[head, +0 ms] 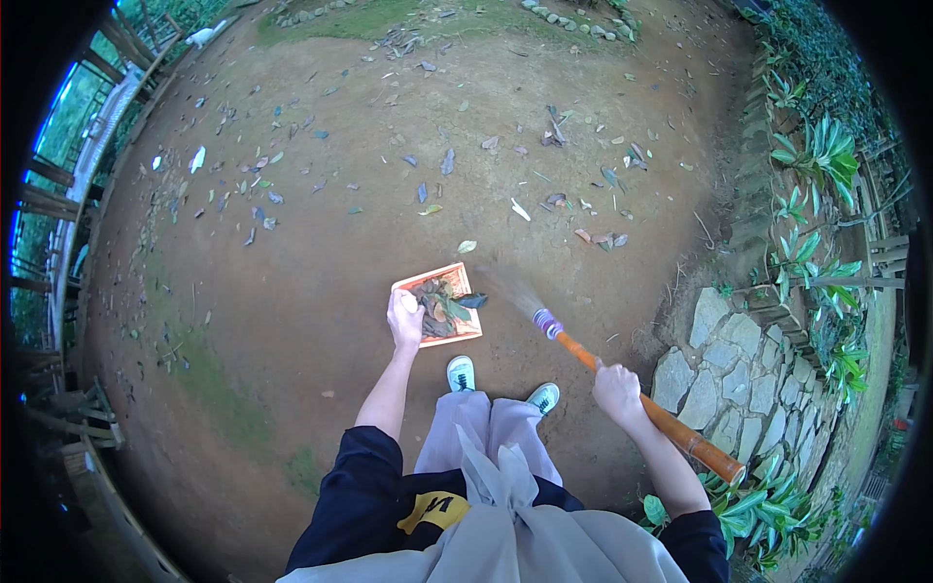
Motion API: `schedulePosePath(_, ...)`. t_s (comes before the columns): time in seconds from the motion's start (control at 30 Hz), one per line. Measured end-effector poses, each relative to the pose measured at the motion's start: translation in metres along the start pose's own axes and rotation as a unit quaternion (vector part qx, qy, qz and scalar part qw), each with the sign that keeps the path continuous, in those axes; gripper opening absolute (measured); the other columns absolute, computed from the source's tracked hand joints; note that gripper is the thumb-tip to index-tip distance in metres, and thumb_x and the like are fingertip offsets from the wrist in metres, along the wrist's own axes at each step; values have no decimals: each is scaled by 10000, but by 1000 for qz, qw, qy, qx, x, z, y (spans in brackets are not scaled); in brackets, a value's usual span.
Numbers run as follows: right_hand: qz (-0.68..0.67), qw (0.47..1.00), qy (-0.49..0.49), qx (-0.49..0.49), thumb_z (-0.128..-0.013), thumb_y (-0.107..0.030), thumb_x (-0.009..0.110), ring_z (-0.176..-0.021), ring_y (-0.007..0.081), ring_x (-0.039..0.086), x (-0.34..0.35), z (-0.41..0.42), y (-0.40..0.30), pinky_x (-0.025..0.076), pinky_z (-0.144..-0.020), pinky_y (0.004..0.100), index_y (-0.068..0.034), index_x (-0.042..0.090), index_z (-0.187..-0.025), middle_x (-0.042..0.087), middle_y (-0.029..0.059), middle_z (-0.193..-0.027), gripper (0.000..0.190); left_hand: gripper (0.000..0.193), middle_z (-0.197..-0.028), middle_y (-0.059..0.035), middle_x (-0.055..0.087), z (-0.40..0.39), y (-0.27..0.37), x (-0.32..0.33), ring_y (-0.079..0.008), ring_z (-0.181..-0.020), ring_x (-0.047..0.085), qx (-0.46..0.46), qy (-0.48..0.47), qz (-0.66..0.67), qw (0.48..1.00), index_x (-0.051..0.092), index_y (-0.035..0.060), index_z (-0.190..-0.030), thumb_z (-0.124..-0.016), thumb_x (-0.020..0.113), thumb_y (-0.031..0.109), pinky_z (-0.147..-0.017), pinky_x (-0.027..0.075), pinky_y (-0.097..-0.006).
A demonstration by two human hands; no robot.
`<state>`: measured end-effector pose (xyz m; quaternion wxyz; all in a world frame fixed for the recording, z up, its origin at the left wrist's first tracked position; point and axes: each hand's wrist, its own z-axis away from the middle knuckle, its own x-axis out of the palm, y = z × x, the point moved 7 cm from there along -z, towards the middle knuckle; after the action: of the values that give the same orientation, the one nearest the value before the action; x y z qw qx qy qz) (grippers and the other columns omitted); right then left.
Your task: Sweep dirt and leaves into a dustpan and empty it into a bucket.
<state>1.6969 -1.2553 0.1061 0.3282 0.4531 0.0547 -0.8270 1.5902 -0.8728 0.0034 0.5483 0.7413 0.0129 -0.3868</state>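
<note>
My left hand (405,318) grips the near-left side of an orange plastic dustpan (443,342), low over the bare earth just beyond my shoes. Inside it lies a heap of brown and green dead leaves (441,310); one dark leaf (472,300) pokes out past the right edge. With my right hand (617,390) I hold the orange bamboo handle of a broom (577,351). Purple binding (547,323) wraps its head, and the bristles (510,288) are blurred. They point at the ground to the right of the dustpan, near a single yellowish leaf (466,247).
Fallen leaves (447,162) are scattered over the earth ahead. Flagstone paving (736,372) and leafy plants (816,160) border the right side. A wooden railing (65,240) runs along the left. A white animal (205,35) is at the far left, and stones (576,25) edge a bed ahead.
</note>
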Motion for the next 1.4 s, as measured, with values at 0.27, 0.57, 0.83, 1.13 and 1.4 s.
schedulePosePath(0.27,-77,997,-14,-26,-823,-224,497,-665,316,627,-47,59,11,509,-612,409,-152,505,-1179,610,152,-698,364,303,-740,-92,537,-6,-14,-28,-240,-709,564,-36,20,12,999,442,38,-788,-585,638,-72,-663,453,-340)
schedulePosePath(0.57,-25,993,110,-17,-857,-185,443,-664,287,637,-90,-69,-16,517,-590,379,-59,581,-993,625,126,-716,230,317,-762,-82,558,3,-44,-107,-220,-730,568,-78,87,-4,993,444,35,-800,-581,649,-65,-690,456,-334)
schedulePosePath(0.83,24,998,39,-53,-882,-182,395,-743,268,642,-70,-69,-81,520,-635,368,-43,599,-894,638,118,-770,248,318,-758,-123,519,13,-69,-132,-291,-738,540,-121,126,-36,984,447,31,-803,-576,663,-27,-688,430,-355)
schedulePosePath(1.13,-18,998,58,-26,-860,-226,441,-739,310,633,-94,-63,-43,512,-649,418,-61,579,-965,631,151,-766,239,295,-731,-112,502,4,-92,-130,-285,-725,542,-130,143,-29,981,439,35,-785,-589,646,-41,-668,433,-370)
schedulePosePath(1.4,65,996,28,-63,-864,-150,408,-752,247,642,-62,-31,-82,522,-621,355,-36,569,-983,637,105,-790,229,330,-760,-115,509,1,-78,-122,-293,-751,545,-121,154,-68,978,440,30,-802,-571,666,-34,-679,432,-375)
